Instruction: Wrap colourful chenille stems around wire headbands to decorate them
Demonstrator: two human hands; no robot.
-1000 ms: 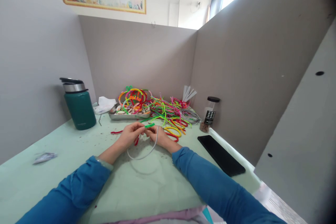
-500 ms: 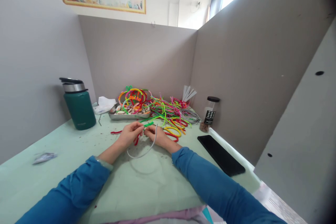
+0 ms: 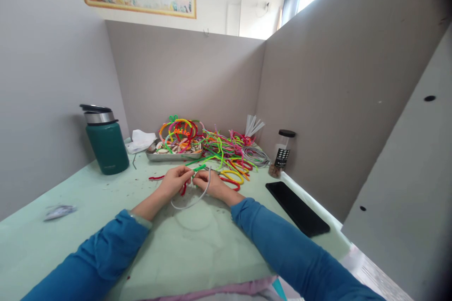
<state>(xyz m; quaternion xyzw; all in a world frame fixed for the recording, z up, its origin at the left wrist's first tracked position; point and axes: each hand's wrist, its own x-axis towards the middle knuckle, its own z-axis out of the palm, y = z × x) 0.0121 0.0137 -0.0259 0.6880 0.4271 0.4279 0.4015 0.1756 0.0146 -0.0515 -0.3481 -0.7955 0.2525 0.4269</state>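
Note:
Over the table, my left hand [image 3: 176, 181] pinches a piece wrapped in green pipe cleaner [image 3: 199, 168], whose fuzzy tip sticks out to the right above the fingers. My right hand [image 3: 212, 184] is closed close beside it, thumb and fingertips pinched together near the green piece. What exactly the right fingertips hold is too small to tell. A thin whitish-grey wire [image 3: 190, 207] curves in a loop below and in front of both hands, one end rising past the right fingers. Red pipe cleaner [image 3: 156, 178] lies on the table, partly behind my left hand.
A metal tray [image 3: 174, 156] of small pieces and colourful hoops stands at the back, beside a heap of pipe cleaners [image 3: 226, 143]. Yellow-handled scissors [image 3: 235, 177] lie right of my hands. A green bottle [image 3: 108, 148], a jar [image 3: 281, 155] and a black phone [image 3: 296, 207] stand or lie around.
My right fingertips have shifted slightly, a little lower and away from the green piece. The left hand and the wire loop have barely moved.

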